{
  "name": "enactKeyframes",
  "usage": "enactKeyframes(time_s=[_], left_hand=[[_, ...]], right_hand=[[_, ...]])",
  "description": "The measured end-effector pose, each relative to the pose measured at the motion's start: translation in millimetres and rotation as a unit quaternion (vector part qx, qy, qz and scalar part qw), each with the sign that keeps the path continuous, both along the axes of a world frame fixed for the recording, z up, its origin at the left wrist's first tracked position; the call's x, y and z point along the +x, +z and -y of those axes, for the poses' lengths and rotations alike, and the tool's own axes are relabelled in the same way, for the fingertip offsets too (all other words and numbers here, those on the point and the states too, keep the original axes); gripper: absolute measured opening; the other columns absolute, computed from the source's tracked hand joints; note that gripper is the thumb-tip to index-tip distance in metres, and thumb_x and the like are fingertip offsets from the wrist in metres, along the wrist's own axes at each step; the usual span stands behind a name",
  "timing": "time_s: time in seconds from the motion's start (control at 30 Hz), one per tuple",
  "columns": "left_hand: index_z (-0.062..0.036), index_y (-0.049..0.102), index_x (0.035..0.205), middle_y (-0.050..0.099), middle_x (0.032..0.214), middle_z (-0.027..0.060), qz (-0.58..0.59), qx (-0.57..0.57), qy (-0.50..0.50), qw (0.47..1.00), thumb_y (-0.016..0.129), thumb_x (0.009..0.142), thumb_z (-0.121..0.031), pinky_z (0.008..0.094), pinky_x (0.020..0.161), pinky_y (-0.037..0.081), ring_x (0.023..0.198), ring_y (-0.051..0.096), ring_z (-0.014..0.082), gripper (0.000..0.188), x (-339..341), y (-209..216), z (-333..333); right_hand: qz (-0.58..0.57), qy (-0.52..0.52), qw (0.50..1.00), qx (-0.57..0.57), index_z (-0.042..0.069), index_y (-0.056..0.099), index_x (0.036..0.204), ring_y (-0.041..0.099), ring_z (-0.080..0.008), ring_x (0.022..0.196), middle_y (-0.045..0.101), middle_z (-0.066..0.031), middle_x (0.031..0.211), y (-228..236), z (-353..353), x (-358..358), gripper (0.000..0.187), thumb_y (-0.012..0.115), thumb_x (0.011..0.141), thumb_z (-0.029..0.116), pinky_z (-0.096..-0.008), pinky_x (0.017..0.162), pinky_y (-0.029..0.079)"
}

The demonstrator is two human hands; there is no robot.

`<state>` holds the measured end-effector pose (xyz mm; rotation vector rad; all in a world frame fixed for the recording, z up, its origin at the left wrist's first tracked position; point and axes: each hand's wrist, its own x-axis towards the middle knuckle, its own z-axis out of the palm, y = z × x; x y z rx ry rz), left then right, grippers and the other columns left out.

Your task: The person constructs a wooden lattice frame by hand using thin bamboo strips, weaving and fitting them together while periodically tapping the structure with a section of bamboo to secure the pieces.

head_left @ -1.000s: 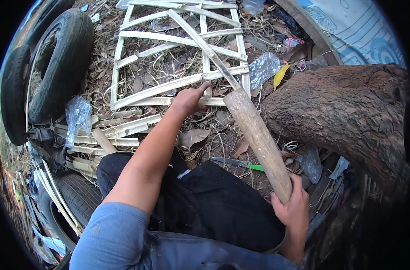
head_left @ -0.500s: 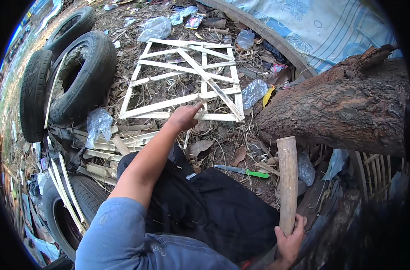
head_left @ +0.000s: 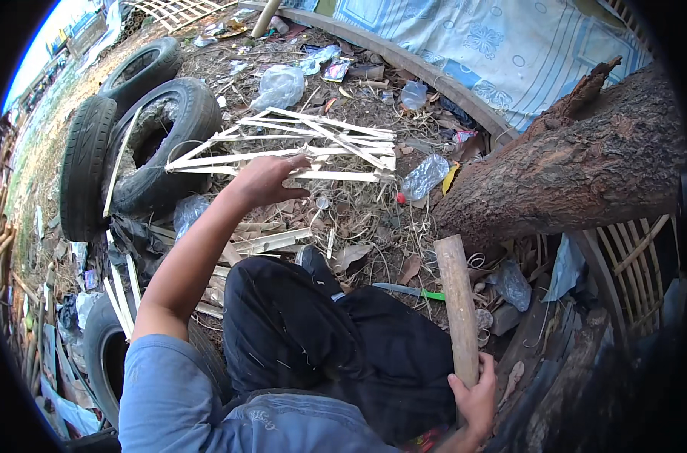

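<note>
Slat frame (head_left: 343, 143) sits beyond the knees, over littered ground; the left hand (head_left: 272, 181) is at its near edge, thumb apart, whether clamped on a slat I cannot tell; the right hand's (head_left: 475, 396) grip is clamped around a wooden stick's (head_left: 458, 302) lower end, near a green-handled knife (head_left: 431, 295)

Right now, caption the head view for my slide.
Right hand grips a wooden stick; left hand at a slatted frame.

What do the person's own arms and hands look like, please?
The left arm wears a short, plain-hemmed blue-grey sleeve, leaving the forearm bare. Both the left hand and right hand are gloveless. No watch or bracelet shows on the left wrist. The right sleeve is out of view.
</note>
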<state>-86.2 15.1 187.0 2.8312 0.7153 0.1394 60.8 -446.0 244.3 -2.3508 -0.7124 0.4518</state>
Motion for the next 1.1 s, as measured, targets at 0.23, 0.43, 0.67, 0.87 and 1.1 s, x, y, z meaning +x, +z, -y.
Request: enactKeyframes(time_s=[0.23, 0.43, 0.67, 0.87, 1.1], left_hand=[[-0.0130, 0.059, 0.122, 0.068, 0.084, 0.0166, 0.063, 0.111, -0.096, 0.987, 0.076, 0.080, -0.033, 0.0462, 0.074, 0.052, 0.080, 0.066, 0.0370, 0.050, -19.3, 90.9, -2.1], [-0.0064, 0.061, 0.117, 0.063, 0.069, 0.0131, 0.103, 0.068, -0.041, 0.991, 0.077, 0.080, -0.028, 0.0431, 0.070, 0.048, 0.070, 0.064, 0.0278, 0.046, -2.9, 207.4, 19.6], [-0.0070, 0.068, 0.108, 0.068, 0.076, 0.0133, 0.086, 0.096, -0.051, 0.990, 0.079, 0.076, -0.037, 0.0422, 0.075, 0.050, 0.077, 0.067, 0.0315, 0.045, 17.8, 205.3, 2.7], [-0.0065, 0.073, 0.092, 0.065, 0.069, 0.0150, 0.067, 0.125, -0.077, 0.987, 0.075, 0.079, -0.046, 0.0427, 0.071, 0.051, 0.073, 0.066, 0.0323, 0.041, 29.5, 170.6, -28.6], [-0.0115, 0.073, 0.097, 0.063, 0.065, 0.0116, 0.014, 0.162, -0.051, 0.985, 0.074, 0.081, -0.041, 0.0411, 0.064, 0.052, 0.061, 0.063, 0.0296, 0.033, 26.0, 129.8, -48.6]], right_hand=[[0.052, 0.012, 0.999, -0.003, -0.001, 0.047, 0.120, 0.064, -0.0238, 0.090, 0.065, -0.0175, 0.099, -1.1, 31.2, -7.6, 0.057, 0.075, 0.069, 0.001, -0.0358, 0.082, 0.049], [-0.045, -0.068, 0.996, 0.040, -0.001, 0.045, 0.121, 0.062, -0.0220, 0.090, 0.061, -0.0149, 0.103, -43.4, 92.0, 21.3, 0.058, 0.073, 0.070, -0.001, -0.0340, 0.080, 0.049], [-0.030, -0.133, 0.990, 0.047, -0.001, 0.045, 0.121, 0.060, -0.0208, 0.090, 0.060, -0.0138, 0.103, -63.3, 118.2, 31.3, 0.054, 0.071, 0.073, -0.001, -0.0329, 0.079, 0.049], [-0.010, -0.158, 0.986, 0.043, -0.003, 0.045, 0.120, 0.061, -0.0251, 0.092, 0.062, -0.0172, 0.101, -70.7, 133.5, 40.8, 0.054, 0.072, 0.074, 0.002, -0.0363, 0.083, 0.048], [0.025, -0.215, 0.976, -0.005, -0.005, 0.045, 0.122, 0.060, -0.0312, 0.102, 0.060, -0.0243, 0.110, -85.3, 142.7, 74.1, 0.055, 0.071, 0.075, 0.005, -0.0387, 0.091, 0.044]])
